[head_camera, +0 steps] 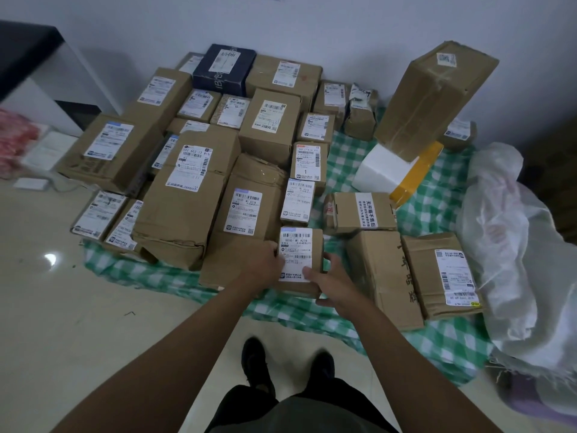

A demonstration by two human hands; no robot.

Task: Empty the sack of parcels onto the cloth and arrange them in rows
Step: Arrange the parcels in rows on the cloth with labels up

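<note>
Cardboard parcel held at both sides, at the near end of a row on the checked cloth.

Left hand curls over its left edge; right hand grips its right side, thumb across the label. Best practice is probably to slide it flush behind the labelled parcel just beyond, label upward, edges parallel. Loose boxes lie right of it; the slack white sack lies further right.

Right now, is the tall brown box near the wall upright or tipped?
Tipped. The tall brown box leans, its lower end resting on the white foam box.
</note>
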